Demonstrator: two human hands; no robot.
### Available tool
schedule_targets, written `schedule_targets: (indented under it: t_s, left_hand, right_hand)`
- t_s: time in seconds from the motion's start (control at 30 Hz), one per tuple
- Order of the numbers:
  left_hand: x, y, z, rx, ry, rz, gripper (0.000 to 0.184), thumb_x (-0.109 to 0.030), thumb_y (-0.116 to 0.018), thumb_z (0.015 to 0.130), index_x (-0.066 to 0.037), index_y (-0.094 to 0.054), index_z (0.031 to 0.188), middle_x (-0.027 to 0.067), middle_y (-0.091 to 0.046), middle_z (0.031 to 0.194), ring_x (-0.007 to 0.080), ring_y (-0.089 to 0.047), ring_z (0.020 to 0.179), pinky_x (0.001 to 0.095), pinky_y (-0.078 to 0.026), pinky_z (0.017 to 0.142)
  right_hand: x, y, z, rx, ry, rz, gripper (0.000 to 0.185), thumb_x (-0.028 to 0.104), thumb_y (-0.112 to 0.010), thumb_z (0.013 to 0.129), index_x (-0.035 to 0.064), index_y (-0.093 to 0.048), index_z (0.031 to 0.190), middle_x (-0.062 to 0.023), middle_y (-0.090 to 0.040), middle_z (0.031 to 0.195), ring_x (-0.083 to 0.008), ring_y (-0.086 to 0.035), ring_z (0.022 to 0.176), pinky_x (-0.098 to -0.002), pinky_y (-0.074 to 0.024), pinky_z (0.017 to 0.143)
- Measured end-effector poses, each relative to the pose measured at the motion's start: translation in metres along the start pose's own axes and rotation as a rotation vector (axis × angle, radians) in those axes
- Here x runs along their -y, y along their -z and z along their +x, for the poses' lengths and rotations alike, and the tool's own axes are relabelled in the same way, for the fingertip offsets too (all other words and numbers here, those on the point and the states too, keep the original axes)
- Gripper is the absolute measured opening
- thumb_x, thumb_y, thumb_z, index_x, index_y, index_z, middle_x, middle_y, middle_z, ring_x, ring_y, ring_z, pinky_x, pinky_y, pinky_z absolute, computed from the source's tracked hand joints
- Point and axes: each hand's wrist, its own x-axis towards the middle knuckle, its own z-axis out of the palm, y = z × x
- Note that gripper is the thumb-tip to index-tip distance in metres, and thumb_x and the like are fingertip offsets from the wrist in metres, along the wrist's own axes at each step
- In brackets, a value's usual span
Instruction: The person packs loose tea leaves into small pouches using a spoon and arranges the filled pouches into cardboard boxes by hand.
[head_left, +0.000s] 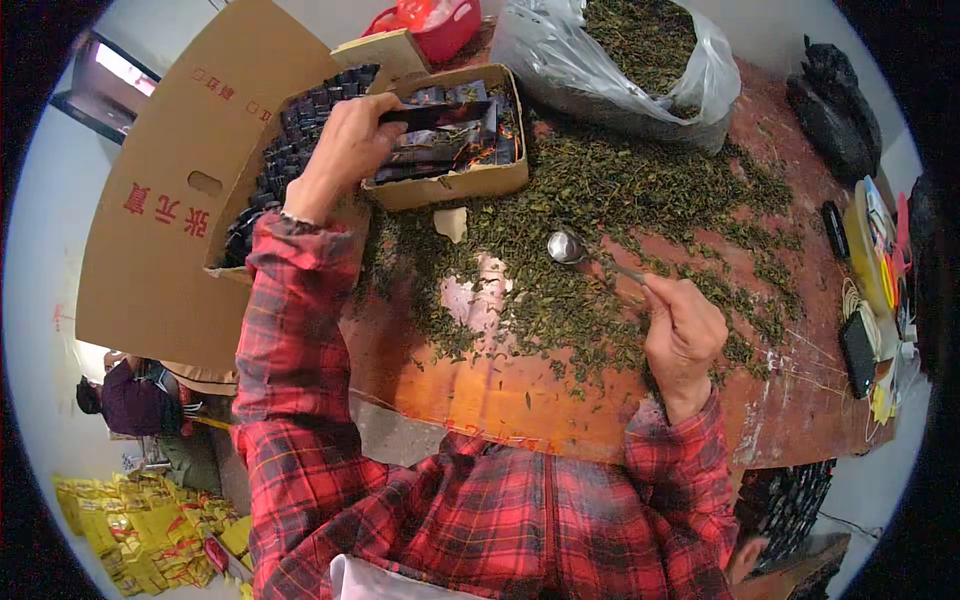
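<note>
My left hand (355,140) pinches a dark packet (435,115) over a small open cardboard box (455,185) that holds more dark packets. On the right, my right hand (683,330) grips the handle of a metal spoon (566,247). The spoon's bowl lies over loose dried leaves (610,190) spread across the reddish table (590,415). A pale scrap (451,224) lies among the leaves in front of the small box. To the left, a large cardboard box (150,210) holds rows of dark packets (300,130).
A clear plastic bag (540,60) of leaves and a red basket (450,35) stand at the back. At the right are a black bag (835,100), a phone-like black object (857,352) and a container of tools (880,250). Yellow packages (150,530) and another person (140,400) are at lower left.
</note>
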Motion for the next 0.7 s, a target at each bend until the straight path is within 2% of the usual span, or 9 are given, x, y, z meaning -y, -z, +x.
schedule_targets:
  t_s: [0.03, 0.07, 0.17, 0.27, 0.37, 0.47, 0.57, 0.67, 0.7]
  left_hand:
    - [-0.006, 0.006, -0.003, -0.023, 0.011, -0.029, 0.031, -0.011, -0.076, 0.089, -0.001, -0.073, 0.118, 0.0255, -0.074, 0.105, 0.0429, -0.073, 0.1, 0.0439, -0.057, 0.086]
    - [-0.007, 0.011, -0.006, -0.063, -0.024, -0.014, 0.028, -0.011, -0.077, 0.09, 0.0, -0.073, 0.116, 0.0232, -0.076, 0.101, 0.0374, -0.075, 0.093, 0.0417, -0.058, 0.082]
    - [-0.019, 0.02, -0.019, -0.142, 0.05, -0.201, 0.024, -0.011, -0.076, 0.088, 0.002, -0.07, 0.108, 0.0233, -0.071, 0.086, 0.0396, -0.069, 0.078, 0.0428, -0.053, 0.073]
    - [-0.025, 0.032, -0.028, -0.062, 0.048, -0.115, 0.026, -0.01, -0.076, 0.088, 0.003, -0.069, 0.109, 0.0197, -0.068, 0.079, 0.0293, -0.067, 0.072, 0.0389, -0.052, 0.071]
    - [-0.034, 0.032, -0.039, 0.005, 0.181, -0.321, 0.026, -0.01, -0.075, 0.088, 0.003, -0.069, 0.11, 0.0162, -0.067, 0.079, 0.0194, -0.062, 0.071, 0.0352, -0.051, 0.071]
    - [-0.048, 0.036, -0.047, 0.077, 0.194, -0.356, 0.024, -0.003, -0.069, 0.093, 0.003, -0.07, 0.116, 0.0026, -0.071, 0.094, 0.0125, -0.064, 0.085, 0.0306, -0.052, 0.077]
    - [-0.046, 0.034, -0.049, 0.103, 0.193, -0.445, 0.027, -0.003, -0.067, 0.092, 0.005, -0.068, 0.119, 0.0037, -0.072, 0.102, 0.012, -0.065, 0.094, 0.0291, -0.052, 0.086]
    - [-0.05, 0.035, -0.05, 0.04, 0.162, -0.509, 0.028, -0.006, -0.07, 0.088, 0.004, -0.071, 0.113, 0.0052, -0.071, 0.088, 0.0101, -0.062, 0.081, 0.0297, -0.051, 0.076]
    - [-0.054, 0.038, -0.052, 0.043, 0.171, -0.564, 0.029, -0.006, -0.069, 0.088, 0.005, -0.071, 0.114, 0.0045, -0.072, 0.09, 0.0098, -0.062, 0.082, 0.0291, -0.051, 0.078]
  right_hand:
    - [0.0, 0.0, 0.0, 0.002, 0.001, -0.002, 0.021, -0.01, -0.077, 0.082, 0.0012, -0.073, 0.1, -0.0136, -0.074, 0.083, -0.03, -0.073, 0.071, -0.0367, -0.0558, 0.062]
    - [0.0, 0.0, 0.0, 0.003, 0.001, -0.004, 0.021, -0.01, -0.077, 0.082, 0.0012, -0.073, 0.1, -0.0135, -0.074, 0.083, -0.0299, -0.073, 0.071, -0.0367, -0.0557, 0.062]
    - [0.0, 0.0, 0.0, 0.001, -0.001, 0.0, 0.02, -0.009, -0.077, 0.083, 0.0011, -0.073, 0.099, -0.0133, -0.074, 0.083, -0.0297, -0.072, 0.07, -0.0365, -0.055, 0.062]
    - [0.002, 0.0, 0.0, 0.001, -0.011, 0.01, 0.019, -0.01, -0.076, 0.083, 0.0012, -0.073, 0.099, -0.0134, -0.073, 0.083, -0.0295, -0.072, 0.07, -0.0362, -0.0546, 0.062]
    - [0.001, -0.002, -0.001, -0.017, 0.0, 0.03, 0.02, -0.01, -0.075, 0.083, 0.0014, -0.074, 0.099, -0.0131, -0.073, 0.081, -0.0296, -0.071, 0.069, -0.0364, -0.0541, 0.061]
    - [0.001, -0.002, -0.003, -0.011, -0.009, 0.038, 0.021, -0.011, -0.075, 0.082, 0.0014, -0.074, 0.099, -0.0131, -0.072, 0.081, -0.0298, -0.071, 0.069, -0.0366, -0.0542, 0.061]
    - [0.002, -0.001, -0.001, -0.019, -0.003, 0.033, 0.014, -0.009, -0.075, 0.086, -0.0012, -0.075, 0.098, -0.0126, -0.069, 0.078, -0.0242, -0.068, 0.067, -0.0317, -0.0509, 0.061]
    - [0.0, -0.001, -0.002, -0.013, -0.009, 0.023, 0.015, -0.01, -0.075, 0.086, -0.0014, -0.075, 0.098, -0.0129, -0.07, 0.078, -0.0244, -0.069, 0.067, -0.0317, -0.0514, 0.061]
    - [0.0, -0.001, -0.002, -0.012, -0.001, 0.023, 0.017, -0.01, -0.075, 0.084, -0.0006, -0.075, 0.099, -0.0132, -0.071, 0.079, -0.0263, -0.07, 0.068, -0.0334, -0.0526, 0.061]
